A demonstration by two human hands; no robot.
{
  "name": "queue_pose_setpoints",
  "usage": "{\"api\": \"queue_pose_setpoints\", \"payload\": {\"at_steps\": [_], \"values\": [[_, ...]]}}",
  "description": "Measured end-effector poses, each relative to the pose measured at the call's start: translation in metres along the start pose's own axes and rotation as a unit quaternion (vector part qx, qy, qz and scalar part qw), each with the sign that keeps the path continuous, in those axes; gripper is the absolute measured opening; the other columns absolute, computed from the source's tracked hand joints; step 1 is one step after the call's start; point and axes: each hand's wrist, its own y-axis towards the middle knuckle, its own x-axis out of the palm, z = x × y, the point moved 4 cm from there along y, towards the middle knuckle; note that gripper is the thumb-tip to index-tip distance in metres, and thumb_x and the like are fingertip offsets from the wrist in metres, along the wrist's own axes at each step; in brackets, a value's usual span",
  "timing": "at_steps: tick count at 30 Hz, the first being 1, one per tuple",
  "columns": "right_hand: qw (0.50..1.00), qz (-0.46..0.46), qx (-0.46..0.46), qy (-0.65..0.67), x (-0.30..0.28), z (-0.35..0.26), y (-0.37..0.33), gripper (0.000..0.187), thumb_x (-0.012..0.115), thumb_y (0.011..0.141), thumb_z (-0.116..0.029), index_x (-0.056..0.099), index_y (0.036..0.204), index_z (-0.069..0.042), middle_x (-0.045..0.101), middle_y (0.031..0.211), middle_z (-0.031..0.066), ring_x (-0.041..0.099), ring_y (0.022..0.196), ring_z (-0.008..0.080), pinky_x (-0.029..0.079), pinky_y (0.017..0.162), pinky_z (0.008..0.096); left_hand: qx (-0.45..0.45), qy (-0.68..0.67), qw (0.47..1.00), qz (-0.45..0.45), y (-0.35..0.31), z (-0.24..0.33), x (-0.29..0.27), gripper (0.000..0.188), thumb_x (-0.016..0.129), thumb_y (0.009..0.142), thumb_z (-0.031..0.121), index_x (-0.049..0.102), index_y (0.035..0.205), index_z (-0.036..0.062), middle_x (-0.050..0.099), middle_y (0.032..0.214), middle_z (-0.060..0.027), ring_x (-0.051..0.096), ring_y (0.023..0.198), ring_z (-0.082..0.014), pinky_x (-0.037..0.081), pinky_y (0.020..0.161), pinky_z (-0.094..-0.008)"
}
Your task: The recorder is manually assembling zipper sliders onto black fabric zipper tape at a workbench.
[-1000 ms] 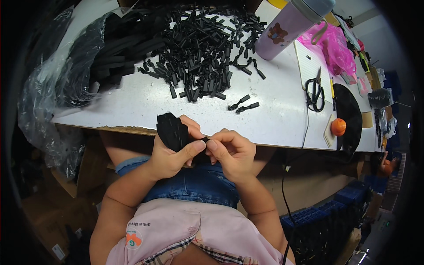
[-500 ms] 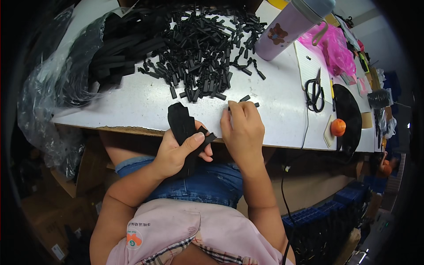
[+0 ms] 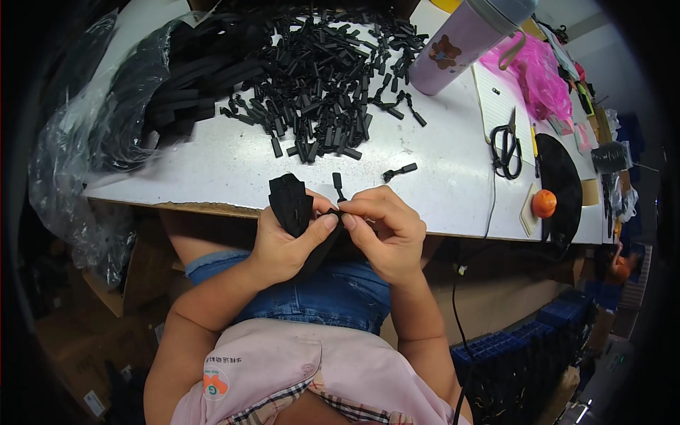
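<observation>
Pinching black strap bundle (image 3: 290, 204) in left hand (image 3: 283, 244) | right hand (image 3: 382, 230) gripping small black piece (image 3: 338, 188) | hands touching

right hand (image 3: 386, 230) | back from table, small black piece (image 3: 338, 187) pinched

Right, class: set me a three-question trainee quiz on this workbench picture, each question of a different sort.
1. True or false: the left hand grips a folded black strap bundle.
2. The lilac plastic tumbler stands: A) beside the heap of short black strap pieces; B) on the floor.
3. Fill in: the black-handled scissors lie to the person's ____.

Key: 1 true; 2 A; 3 right.
</observation>
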Motion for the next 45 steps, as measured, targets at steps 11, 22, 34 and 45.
{"api": "queue_pose_setpoints", "payload": {"at_steps": [11, 22, 34, 45], "values": [[0.985, -0.043, -0.087, -0.142, 0.001, -0.008, 0.003, 0.018, 0.059, 0.068, 0.006, 0.061, 0.086, 0.001, 0.055, 0.076, 0.0078, 0.054, 0.063, 0.0112, 0.045, 0.054, 0.0194, -0.005, -0.018, 1.0, -0.007, -0.001, 0.0, -0.002, 0.013, 0.059, 0.077, 0.006, 0.055, 0.088, -0.0002, 0.055, 0.078, -0.002, 0.051, 0.069, -0.0047, 0.042, 0.061, -0.0175], [0.988, 0.083, 0.08, 0.107, 0.021, 0.015, -0.018, 0.01, 0.057, 0.075, 0.005, 0.053, 0.084, 0.003, 0.051, 0.079, 0.0049, 0.051, 0.063, 0.0051, 0.042, 0.054, 0.0155, 0.082, -0.025, 0.996, 0.029, -0.004, 0.007, 0.0, 0.023, 0.054, 0.079, 0.004, 0.049, 0.101, -0.0022, 0.054, 0.088, -0.0069, 0.053, 0.074, -0.0081, 0.043, 0.065, -0.02], [0.917, 0.03, 0.221, 0.33, 0.019, 0.026, -0.013, 0.006, 0.056, 0.077, 0.0, 0.052, 0.081, 0.002, 0.048, 0.062, 0.001, 0.039, 0.045, 0.0025, 0.029, 0.038, 0.0155, -0.019, -0.101, 0.995, 0.006, 0.002, 0.01, -0.001, 0.018, 0.056, 0.078, 0.007, 0.054, 0.094, -0.0023, 0.055, 0.081, -0.0048, 0.054, 0.068, -0.0092, 0.044, 0.062, -0.02], [0.913, 0.042, 0.237, 0.329, 0.017, 0.026, -0.012, 0.006, 0.056, 0.076, 0.001, 0.05, 0.078, 0.002, 0.047, 0.061, 0.0, 0.035, 0.043, 0.001, 0.025, 0.036, 0.0152, -0.023, -0.105, 0.994, -0.013, 0.003, 0.009, -0.001, 0.016, 0.054, 0.078, 0.006, 0.055, 0.092, -0.0019, 0.052, 0.073, -0.0028, 0.041, 0.046, -0.0031, 0.031, 0.039, -0.0159]]}}
